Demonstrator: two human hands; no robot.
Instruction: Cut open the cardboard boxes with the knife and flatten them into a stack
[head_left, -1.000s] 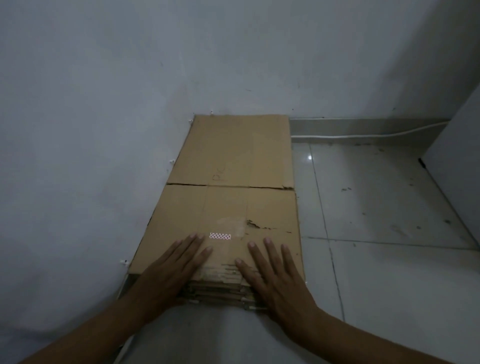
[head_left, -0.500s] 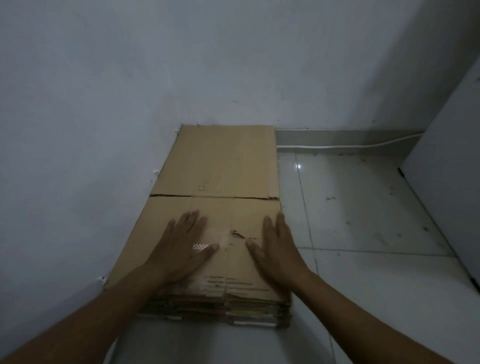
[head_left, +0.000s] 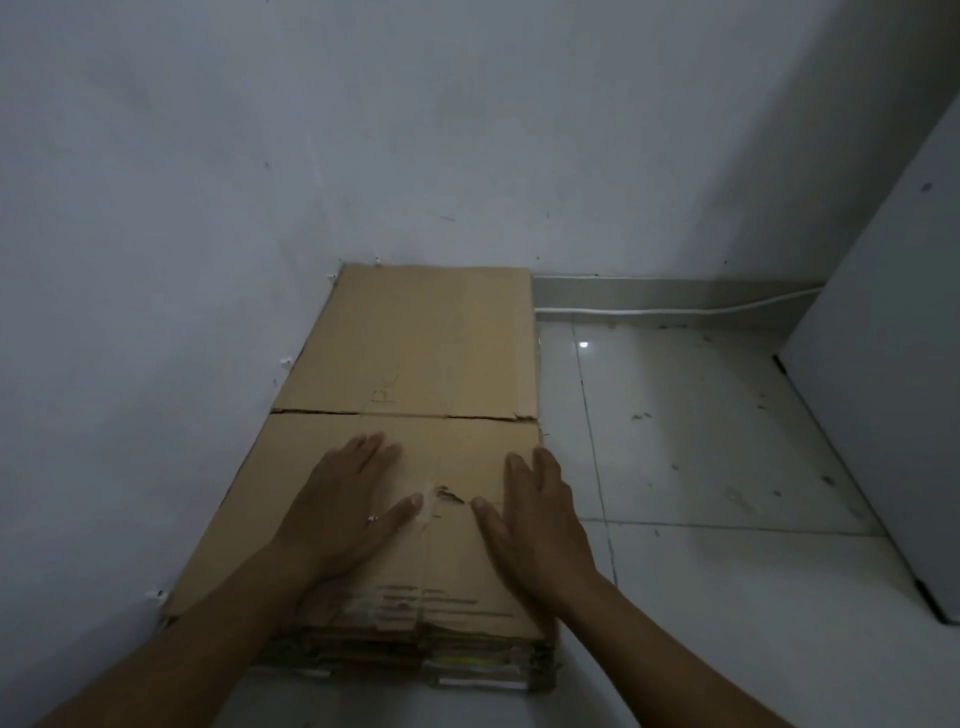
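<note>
A stack of flattened brown cardboard boxes (head_left: 426, 353) lies on the tiled floor, pushed into the corner against the left wall. The top sheet has a crease across its middle and a small tear near the centre. My left hand (head_left: 348, 509) lies flat on the near half, fingers straight, thumb out toward the tear. My right hand (head_left: 535, 514) presses flat on the near right part, fingers straight and close to the stack's right edge. Several layered edges of cardboard show at the near end. No knife is in view.
White walls stand to the left and behind the stack. A white cable (head_left: 675, 310) runs along the grey skirting at the back. A white panel or cabinet (head_left: 883, 364) stands on the right. Speckled white floor tiles (head_left: 727, 467) stretch to the right of the stack.
Both hands slid from the near edge of the stack farther up the top sheet. They have held that place for the last half second.
</note>
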